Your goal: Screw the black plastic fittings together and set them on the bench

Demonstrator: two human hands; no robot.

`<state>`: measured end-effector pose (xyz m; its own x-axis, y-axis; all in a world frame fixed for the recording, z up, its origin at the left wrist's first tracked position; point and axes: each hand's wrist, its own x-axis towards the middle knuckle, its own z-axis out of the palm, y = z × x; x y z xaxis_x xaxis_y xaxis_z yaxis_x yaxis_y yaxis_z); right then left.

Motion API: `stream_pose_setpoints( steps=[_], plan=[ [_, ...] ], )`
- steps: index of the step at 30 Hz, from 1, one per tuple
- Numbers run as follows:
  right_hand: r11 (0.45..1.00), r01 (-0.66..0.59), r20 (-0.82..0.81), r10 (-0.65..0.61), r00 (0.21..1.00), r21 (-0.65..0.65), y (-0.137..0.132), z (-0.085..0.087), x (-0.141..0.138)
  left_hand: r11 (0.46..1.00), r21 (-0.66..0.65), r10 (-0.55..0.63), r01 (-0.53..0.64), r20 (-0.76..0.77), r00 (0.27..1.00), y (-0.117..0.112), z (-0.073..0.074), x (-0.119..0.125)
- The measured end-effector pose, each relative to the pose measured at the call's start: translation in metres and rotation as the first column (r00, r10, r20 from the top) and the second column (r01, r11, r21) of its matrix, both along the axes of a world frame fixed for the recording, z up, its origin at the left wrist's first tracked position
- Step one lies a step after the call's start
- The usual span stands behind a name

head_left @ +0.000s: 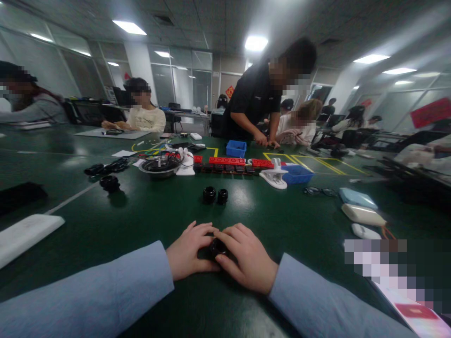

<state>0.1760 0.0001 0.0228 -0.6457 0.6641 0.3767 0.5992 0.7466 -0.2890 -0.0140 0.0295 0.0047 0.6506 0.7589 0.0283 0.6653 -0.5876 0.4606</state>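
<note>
A glossy black ring-shaped part (218, 247) is on the green table in front of me, partly hidden by my fingers. My right hand (246, 256) is closed around its right side, with the thumb at the near edge and the fingers over the top. From the left, my left hand (192, 249) curls its fingers and thumb against the same part. Farther out stand two similar black round parts, a wider one (209, 194) and a narrower one (222, 196), side by side and touched by neither hand.
Another black round part (110, 183) is at left, near a metal bowl (159, 170) of dark pieces. Beyond are red strips (227, 161), a white clip (275, 177) and blue bins (298, 174). Eyeglasses (320, 191) and cases (362, 215) lie right. A person (252, 101) leans over the far side.
</note>
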Motion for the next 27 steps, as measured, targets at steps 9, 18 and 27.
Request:
stream_pose_setpoints(
  steps=[9, 18, 27],
  plan=[
    [1.000, -0.004, -0.016, 0.004, 1.000, 0.018, 0.0011, -0.0010, 0.0002, 1.000, 0.011, 0.005, -0.005, -0.012, 1.000, 0.0018, -0.0017, 0.0010],
    [0.999, -0.012, -0.018, 0.012, 1.000, 0.032, 0.0014, -0.0006, 0.0009, 1.000, 0.007, 0.002, -0.002, -0.011, 1.000, 0.0014, -0.0023, -0.0006],
    [0.999, -0.005, -0.022, 0.006, 1.000, 0.037, 0.0009, -0.0009, 0.0003, 1.000, 0.019, 0.000, 0.000, 0.000, 1.000, 0.0016, -0.0039, -0.0006]
  ],
)
